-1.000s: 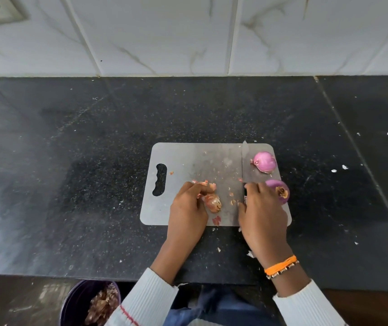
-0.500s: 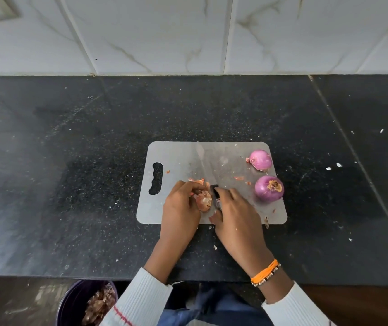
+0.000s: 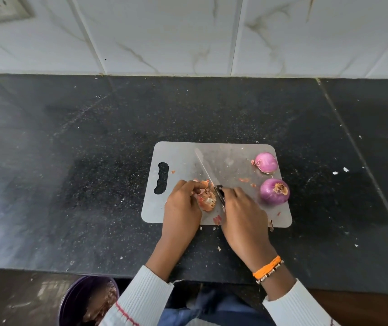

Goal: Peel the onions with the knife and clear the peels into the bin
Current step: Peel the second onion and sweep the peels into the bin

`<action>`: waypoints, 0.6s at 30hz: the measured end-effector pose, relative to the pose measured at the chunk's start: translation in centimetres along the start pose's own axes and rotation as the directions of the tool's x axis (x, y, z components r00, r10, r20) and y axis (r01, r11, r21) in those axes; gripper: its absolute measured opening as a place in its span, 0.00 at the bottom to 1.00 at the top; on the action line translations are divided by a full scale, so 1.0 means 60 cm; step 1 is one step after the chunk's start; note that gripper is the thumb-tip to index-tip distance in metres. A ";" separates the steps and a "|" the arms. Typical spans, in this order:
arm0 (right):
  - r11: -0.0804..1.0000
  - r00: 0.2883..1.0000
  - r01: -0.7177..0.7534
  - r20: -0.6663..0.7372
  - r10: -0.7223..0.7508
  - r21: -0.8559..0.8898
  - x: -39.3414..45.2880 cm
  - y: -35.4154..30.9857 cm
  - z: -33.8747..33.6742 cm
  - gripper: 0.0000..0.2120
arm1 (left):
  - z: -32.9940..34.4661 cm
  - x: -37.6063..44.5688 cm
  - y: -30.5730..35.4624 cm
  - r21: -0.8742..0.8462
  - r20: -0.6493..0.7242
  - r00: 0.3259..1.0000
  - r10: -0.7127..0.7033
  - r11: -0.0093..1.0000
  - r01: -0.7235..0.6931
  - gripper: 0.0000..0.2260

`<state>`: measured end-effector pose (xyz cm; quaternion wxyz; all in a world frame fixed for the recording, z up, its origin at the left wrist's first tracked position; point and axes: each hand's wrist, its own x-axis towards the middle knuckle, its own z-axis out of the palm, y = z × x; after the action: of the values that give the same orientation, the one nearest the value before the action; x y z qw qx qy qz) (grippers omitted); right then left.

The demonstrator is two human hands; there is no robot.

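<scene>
A head-worn camera looks down on a grey cutting board (image 3: pixel 181 151) lying on a black speckled stone counter (image 3: pixel 70 184). The left hand (image 3: pixel 182 205) curls its fingers over a small unpeeled onion (image 3: pixel 206 198) with papery brown skin, pinning it to the board near the front edge. The right hand (image 3: pixel 242 208) grips the dark handle of a kitchen knife (image 3: pixel 206 169); the blade slants up and to the left across the board, its heel just beside the onion. Two peeled purple onions sit at the board's right side: one (image 3: pixel 266 162) near the far corner, the other (image 3: pixel 274 190) closer, root end facing up. Scraps of peel (image 3: pixel 217 219) lie on the board's front edge. A dark bin (image 3: pixel 70 302) already holding peels stands on the floor, lower left.

The onion looks small, round and firm, so it will likely roll unless held by its sides. Its dry skin seems brittle and light, apt to tear into flakes; once bare, the flesh will probably be slick.
</scene>
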<state>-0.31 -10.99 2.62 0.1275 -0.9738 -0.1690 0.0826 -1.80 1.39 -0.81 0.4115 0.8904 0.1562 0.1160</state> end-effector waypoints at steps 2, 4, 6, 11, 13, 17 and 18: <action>0.999 0.996 0.011 -0.083 -0.014 -0.038 0.016 0.002 -0.008 0.22 | -0.001 0.001 -0.001 -0.005 -0.014 1.000 -0.009 1.000 0.009 0.17; 0.997 0.981 0.046 -0.187 -0.056 -0.057 0.045 0.006 -0.016 0.17 | -0.002 0.003 -0.003 0.003 -0.027 1.000 -0.011 1.000 0.012 0.16; 0.994 0.964 0.093 -0.244 -0.104 -0.057 0.087 0.011 -0.018 0.17 | -0.002 0.004 -0.004 0.014 -0.025 1.000 -0.014 1.000 0.014 0.16; 0.992 0.973 0.121 -0.196 -0.126 -0.039 0.166 0.012 -0.004 0.19 | -0.003 0.003 -0.002 0.044 0.011 1.000 -0.025 0.999 0.024 0.13; 0.993 0.967 0.116 -0.225 -0.117 -0.018 0.163 0.013 0.000 0.18 | -0.004 0.003 -0.003 0.054 0.022 0.999 -0.033 0.998 0.032 0.12; 0.997 0.931 0.066 -0.361 -0.049 0.035 0.115 0.054 -0.016 0.18 | -0.006 0.003 -0.002 0.059 0.049 0.998 -0.037 0.998 0.034 0.11; 0.997 0.927 0.025 -0.375 0.005 0.075 0.106 0.073 -0.028 0.17 | -0.007 0.002 0.000 0.059 0.050 0.998 -0.042 0.997 0.040 0.11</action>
<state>7.28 -13.14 2.26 0.1961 -0.9650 -0.1432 -0.0992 -1.82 1.75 -0.55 0.3917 0.9012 0.1672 0.0801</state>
